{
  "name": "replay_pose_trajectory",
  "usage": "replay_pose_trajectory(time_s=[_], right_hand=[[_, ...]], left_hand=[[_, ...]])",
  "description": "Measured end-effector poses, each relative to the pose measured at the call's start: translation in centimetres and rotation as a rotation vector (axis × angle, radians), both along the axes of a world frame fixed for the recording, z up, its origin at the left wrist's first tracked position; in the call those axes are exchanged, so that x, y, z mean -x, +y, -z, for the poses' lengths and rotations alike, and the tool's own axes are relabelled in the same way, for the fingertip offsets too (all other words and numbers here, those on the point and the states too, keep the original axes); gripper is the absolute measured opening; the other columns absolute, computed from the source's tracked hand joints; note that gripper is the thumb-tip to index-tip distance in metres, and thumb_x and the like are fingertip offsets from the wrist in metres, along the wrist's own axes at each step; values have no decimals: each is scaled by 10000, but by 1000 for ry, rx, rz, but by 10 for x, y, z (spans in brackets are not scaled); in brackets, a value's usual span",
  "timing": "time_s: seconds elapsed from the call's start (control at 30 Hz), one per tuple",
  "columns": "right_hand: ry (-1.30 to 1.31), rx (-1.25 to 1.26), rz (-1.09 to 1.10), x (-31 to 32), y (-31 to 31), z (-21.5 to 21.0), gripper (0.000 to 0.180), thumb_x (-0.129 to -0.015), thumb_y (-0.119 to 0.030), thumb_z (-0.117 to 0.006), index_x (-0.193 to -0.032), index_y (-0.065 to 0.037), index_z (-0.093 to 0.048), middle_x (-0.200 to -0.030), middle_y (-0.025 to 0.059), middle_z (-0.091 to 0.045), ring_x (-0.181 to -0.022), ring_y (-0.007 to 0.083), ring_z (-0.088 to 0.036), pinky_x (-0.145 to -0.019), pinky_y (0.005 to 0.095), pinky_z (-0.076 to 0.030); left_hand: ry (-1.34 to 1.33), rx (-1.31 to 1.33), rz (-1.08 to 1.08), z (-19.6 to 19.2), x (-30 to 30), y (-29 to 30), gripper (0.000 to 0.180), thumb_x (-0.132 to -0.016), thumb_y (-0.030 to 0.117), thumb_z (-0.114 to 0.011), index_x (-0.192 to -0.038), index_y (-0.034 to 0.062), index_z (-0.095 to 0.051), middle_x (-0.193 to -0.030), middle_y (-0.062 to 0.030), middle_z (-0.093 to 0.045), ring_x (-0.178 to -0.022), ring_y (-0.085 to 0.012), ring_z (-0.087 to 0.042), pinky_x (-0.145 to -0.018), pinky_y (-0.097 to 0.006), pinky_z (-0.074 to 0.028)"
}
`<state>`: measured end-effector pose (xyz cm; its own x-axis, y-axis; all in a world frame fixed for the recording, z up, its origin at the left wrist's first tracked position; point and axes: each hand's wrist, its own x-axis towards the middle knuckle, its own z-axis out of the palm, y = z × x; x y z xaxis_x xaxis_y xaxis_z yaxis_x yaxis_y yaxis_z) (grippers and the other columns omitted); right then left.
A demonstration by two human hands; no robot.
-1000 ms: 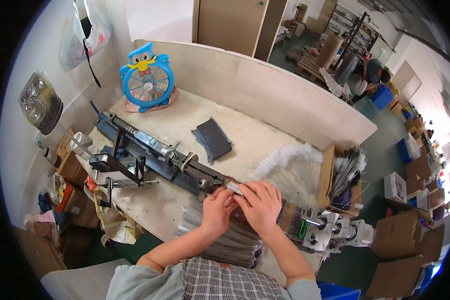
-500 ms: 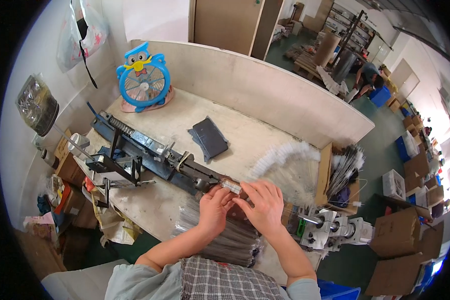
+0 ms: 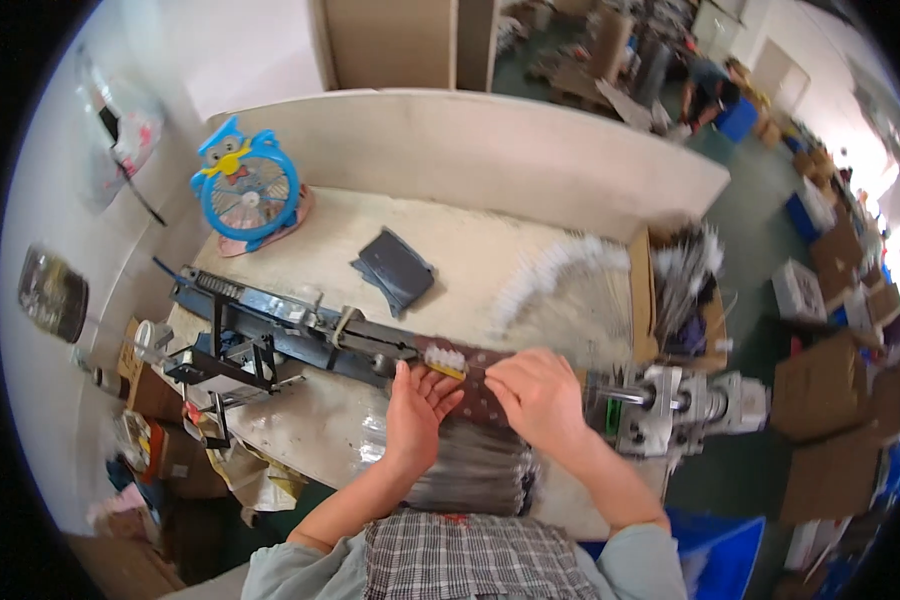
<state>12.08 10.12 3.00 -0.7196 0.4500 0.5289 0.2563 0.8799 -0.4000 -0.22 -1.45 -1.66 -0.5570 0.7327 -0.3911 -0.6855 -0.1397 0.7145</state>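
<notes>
A small white, ribbed block with a yellow edge [image 3: 445, 362] lies by a dark brown plate [image 3: 482, 400] at the right end of a long black metal jig [image 3: 310, 322]. Just below the block is my left hand [image 3: 415, 415], palm turned up and fingers stretched apart; its fingertips reach the block's near edge. My right hand [image 3: 542, 398] is over the plate, to the right of the block. Its fingers are pinched together, and anything between them is too small to make out. Toward my body lies a thick bundle of thin grey strands [image 3: 470, 470].
A clamp-like metal machine [image 3: 660, 405] stands at the right. Thin strands with white ends [image 3: 555, 275] fan out on the table, beside a cardboard box of strands [image 3: 650, 300]. A dark pouch [image 3: 398, 270] and a blue owl-shaped fan [image 3: 250, 195] are farther back. Another person [image 3: 712, 90] bends down far right.
My right hand has moved right, away from the white block. My left hand has loosened from around the block, its fingers now spread. The whole view has shifted slightly.
</notes>
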Motion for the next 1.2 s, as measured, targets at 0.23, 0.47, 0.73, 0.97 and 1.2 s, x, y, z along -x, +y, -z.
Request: replay_pose_trajectory(time_s=[0.23,0.47,0.73,0.97,1.2], right_hand=[[-637,314,-77,-70,-19,46,190,-809,-285,-607,-880,-126,-682,-804,42,-652,-761,242,-630,-617,343,-498],[-510,270,-63,-73,-23,31,94,-797,-174,-594,-739,-123,-648,-733,22,-598,-744,227,-622,-611,362,-504],[-449,178,-37,-74,-23,25,64,-792,-158,-605,-763,-115,-644,-748,39,-606,-733,232,-621,-616,360,-503],[-560,317,-11,-86,-18,31,94,-811,-165,-597,-872,-102,-631,-792,64,-601,-742,280,-619,-608,394,-498],[-567,268,-19,-82,-20,39,67,-803,-125,-579,-846,-80,-603,-785,86,-573,-740,294,-622,-593,406,-506]], left_hand=[[121,112,188,5,21,-43,435,-895,168,-562,-1275,-17,-456,-1222,-166,-558,-1106,-265,-563,-901,-386,-462],[-245,-23,-601,106,163,-215,328,-828,332,-663,-1028,90,-566,-895,-11,-614,-668,-99,-553,-564,-230,-426],[105,419,-1102,108,251,-310,401,-765,454,-715,-907,94,-613,-829,-10,-638,-737,-98,-594,-614,-228,-460],[-162,9,-732,129,153,-218,233,-879,282,-580,-852,51,-595,-844,-75,-645,-798,-198,-617,-762,-311,-512],[73,93,113,30,22,-43,289,-833,177,-595,-1073,40,-511,-954,-90,-608,-906,-194,-596,-828,-287,-463]])
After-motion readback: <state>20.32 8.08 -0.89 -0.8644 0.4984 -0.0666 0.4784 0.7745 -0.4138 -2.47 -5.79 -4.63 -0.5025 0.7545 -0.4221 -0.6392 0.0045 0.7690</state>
